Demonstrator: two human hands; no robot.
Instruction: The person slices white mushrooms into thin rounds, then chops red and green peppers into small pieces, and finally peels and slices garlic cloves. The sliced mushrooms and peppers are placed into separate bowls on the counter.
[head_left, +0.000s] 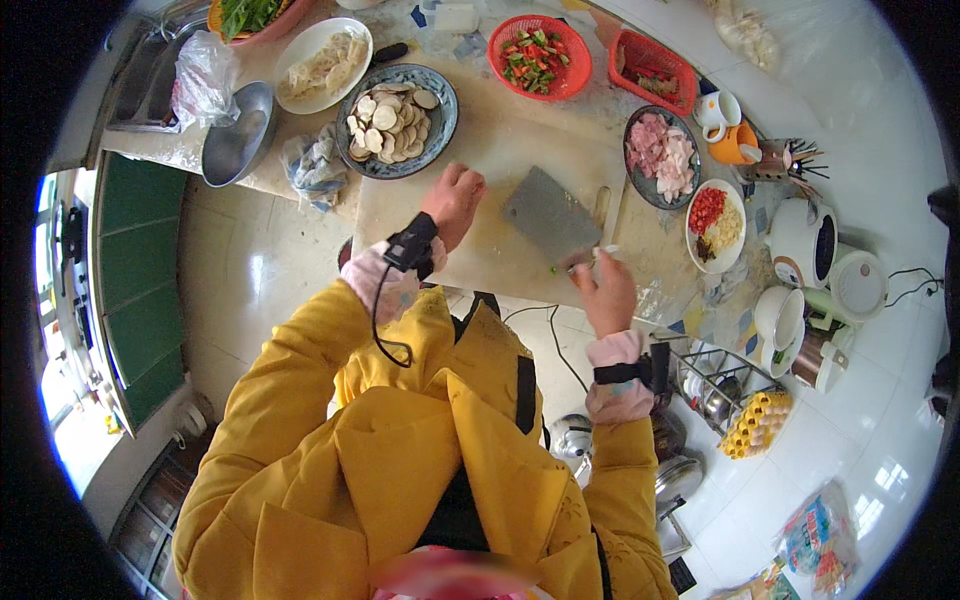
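Observation:
My left hand (454, 201) is over the left part of a pale cutting board (487, 262), its fingers curled; whether it holds anything is hidden. A cleaver (551, 214) with a broad grey blade and small bits on it lies at a slant on the board. At the blade's lower right end, my right hand (606, 289) closes its fingers around the handle, which is mostly covered. A small green bit lies beside the blade. Just above my left hand, a blue-patterned plate (450, 142) holds pale round slices.
A red basket (585, 64) holds chopped peppers; another red basket (619, 52) is beside it. On the right are a plate of sliced raw meat (660, 157) and a white dish (739, 251) of chopped seasonings. A metal bowl (240, 142) and crumpled cloth (315, 169) sit near the left edge.

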